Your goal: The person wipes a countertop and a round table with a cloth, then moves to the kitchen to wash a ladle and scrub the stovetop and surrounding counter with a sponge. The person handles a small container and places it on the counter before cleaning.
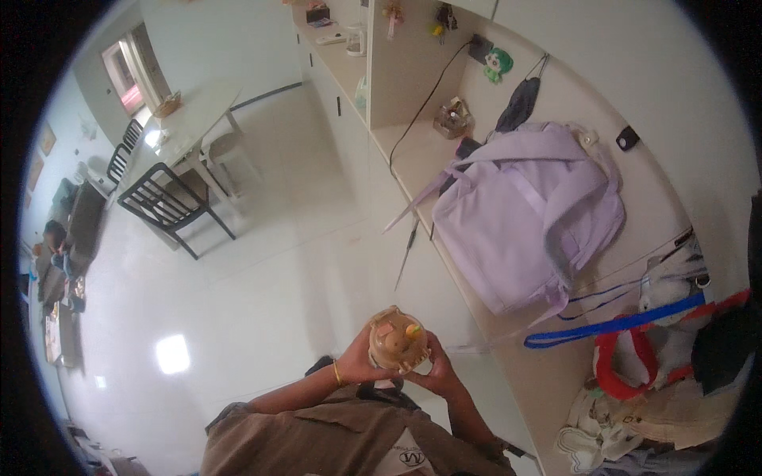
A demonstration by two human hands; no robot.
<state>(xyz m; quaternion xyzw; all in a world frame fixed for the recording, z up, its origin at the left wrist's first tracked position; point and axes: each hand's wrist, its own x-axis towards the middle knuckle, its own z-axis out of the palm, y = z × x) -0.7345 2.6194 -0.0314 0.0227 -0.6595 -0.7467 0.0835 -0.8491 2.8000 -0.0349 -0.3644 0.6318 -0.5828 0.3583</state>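
Note:
A round brown container (397,344) is held in front of my body, over the floor. Its clear-looking top shows a small orange-and-green ornament and pinkish patches; whether it is a lid or a solid figure I cannot tell. My left hand (360,360) grips it from the left, with a yellow band at the wrist. From the right, my right hand (439,370) holds its lower side, thumb towards me. Both palms are partly hidden behind the container. To the right, a lilac backpack (494,232) lies on a beige cabinet ledge (506,363), apart from both hands.
A blue strap (619,324), a red band (649,372) and piled fabric items lie along the ledge. A black cable (425,107) hangs over its edge. Farther off stand a white table (199,113) and a black chair (164,205). A person (55,238) is at the far left.

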